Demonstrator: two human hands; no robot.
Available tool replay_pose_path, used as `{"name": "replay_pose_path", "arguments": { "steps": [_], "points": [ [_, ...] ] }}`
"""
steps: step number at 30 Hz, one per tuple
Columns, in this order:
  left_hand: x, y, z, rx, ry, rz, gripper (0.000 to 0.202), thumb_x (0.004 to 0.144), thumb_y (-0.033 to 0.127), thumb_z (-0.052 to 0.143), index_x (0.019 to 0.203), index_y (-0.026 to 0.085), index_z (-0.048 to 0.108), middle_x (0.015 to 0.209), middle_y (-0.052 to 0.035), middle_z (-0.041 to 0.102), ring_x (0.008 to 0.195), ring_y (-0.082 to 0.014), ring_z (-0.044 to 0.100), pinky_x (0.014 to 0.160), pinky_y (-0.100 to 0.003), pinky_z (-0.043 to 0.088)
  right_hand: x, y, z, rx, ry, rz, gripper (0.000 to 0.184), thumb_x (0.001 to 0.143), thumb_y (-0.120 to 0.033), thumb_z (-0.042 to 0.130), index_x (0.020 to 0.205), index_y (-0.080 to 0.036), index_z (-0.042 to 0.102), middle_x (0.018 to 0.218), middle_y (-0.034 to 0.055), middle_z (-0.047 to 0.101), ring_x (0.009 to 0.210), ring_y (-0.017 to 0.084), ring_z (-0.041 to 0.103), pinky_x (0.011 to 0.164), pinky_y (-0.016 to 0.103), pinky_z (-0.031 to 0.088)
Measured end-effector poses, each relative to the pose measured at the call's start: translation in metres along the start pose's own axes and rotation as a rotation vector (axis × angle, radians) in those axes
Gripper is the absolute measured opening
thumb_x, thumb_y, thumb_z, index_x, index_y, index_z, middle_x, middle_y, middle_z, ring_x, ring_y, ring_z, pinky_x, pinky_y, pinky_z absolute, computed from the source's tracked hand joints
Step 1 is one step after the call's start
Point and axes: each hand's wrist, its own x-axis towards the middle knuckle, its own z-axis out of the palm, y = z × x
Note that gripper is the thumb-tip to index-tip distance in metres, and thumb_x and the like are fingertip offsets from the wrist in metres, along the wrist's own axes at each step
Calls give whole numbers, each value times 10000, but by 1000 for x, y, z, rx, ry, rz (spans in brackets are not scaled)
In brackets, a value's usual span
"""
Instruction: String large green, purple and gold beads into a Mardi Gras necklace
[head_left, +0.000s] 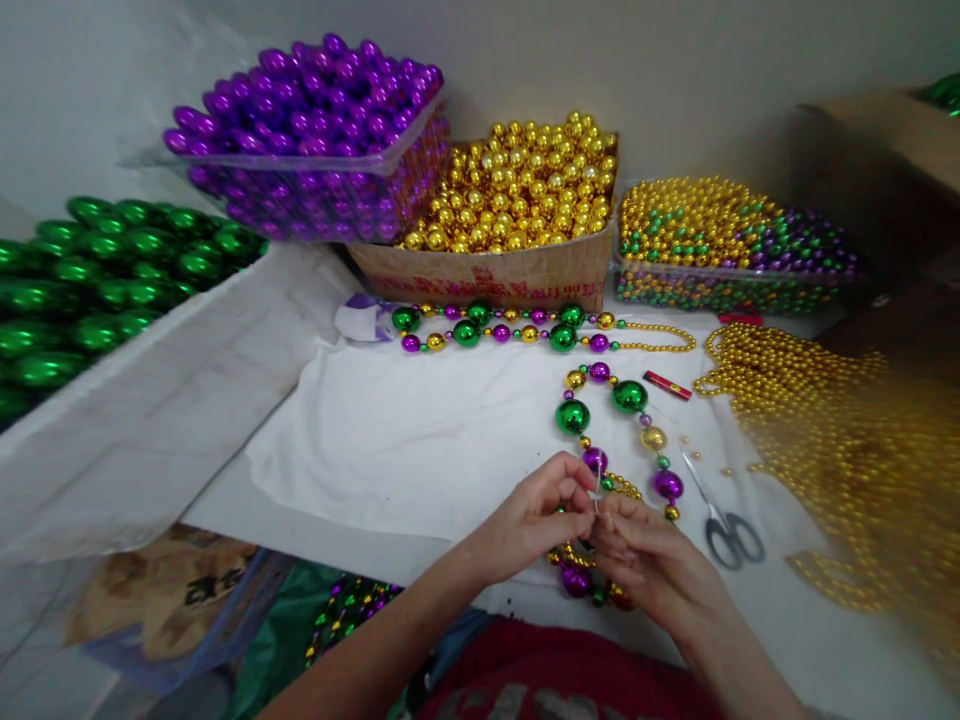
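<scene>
Fingertips of my left hand (551,510) and my right hand (649,555) meet at the table's front, both closed on a thin white string (598,480). A bead necklace (572,417) of large green, purple and gold beads loops on the cloth beyond my hands and continues beneath them. Gold small-bead chain (622,487) shows beside my right fingers. Right of that hand lie scissors (724,530) with dark handles, blades slightly apart. Farther back, a second bead necklace (501,333) is laid out in a long loop.
Along the back stand a tub of purple beads (405,150), a carton of gold beads (480,275) and a tub of small mixed beads (697,272). Green beads fill a white box (187,400) at left. Gold chains (810,420) heap at right, near a red tube (667,386).
</scene>
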Motion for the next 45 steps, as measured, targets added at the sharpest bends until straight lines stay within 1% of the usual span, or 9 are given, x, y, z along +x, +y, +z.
{"name": "replay_pose_path", "arguments": {
  "steps": [5,10,15,19,25,30,35,39,45],
  "points": [
    [2,1,3,301,57,99,249,805,161,586,1046,181,526,799,4,549,742,-130,515,682,-251,407,2,7,3,136,65,-9,238,719,-329,725,720,-178,541,610,-61,255,509,64,148,394,179,146],
    [5,-10,8,672,193,214,63,822,132,558,819,168,609,787,-15,541,748,-143,514,682,-261,406,-1,12,3,63,207,-86,243,735,-328,734,701,-167,556,584,-71,275,486,49,151,394,176,139],
    [4,-16,5,776,204,317,167,878,139,484,817,176,636,886,-48,543,843,-163,539,757,-281,426,-1,16,6,-47,317,-140,278,715,-381,757,716,-170,576,572,-66,364,457,43,188,388,195,118],
    [5,-10,0,652,172,257,163,878,215,526,764,171,636,828,-40,567,808,-159,548,737,-276,425,-2,13,9,-91,286,-132,331,706,-432,749,688,-178,538,568,-70,336,462,51,220,403,199,149],
    [10,-9,0,81,191,-36,205,839,342,559,754,159,526,658,24,560,458,-55,442,461,-188,322,-2,12,6,-286,237,-189,341,773,-458,685,688,-184,501,560,-68,346,478,58,257,441,210,185],
    [15,-13,1,-184,193,-102,132,794,273,550,748,165,490,673,26,593,391,-44,479,494,-216,440,-2,16,5,-537,378,-365,280,816,-409,651,688,-185,543,625,-27,466,590,96,407,526,223,303],
    [17,-18,-1,-320,168,-124,144,786,268,574,762,166,475,664,45,576,363,-38,475,554,-266,529,-8,23,5,-1076,461,-661,104,894,-252,555,818,-200,604,700,1,586,599,115,503,558,244,360],
    [18,-20,-3,-342,163,-125,158,790,277,585,763,166,475,665,57,554,356,-32,469,559,-272,542,-9,24,0,-1391,393,-921,170,886,-109,536,1016,-197,602,765,27,609,667,131,546,617,252,402],
    [16,-20,-3,-361,150,-113,139,815,265,558,771,174,463,689,64,535,356,-28,460,568,-282,535,-10,19,-7,-1573,285,-1123,202,883,-65,515,1011,-146,648,679,28,518,651,136,455,592,269,329]
  ]
}}
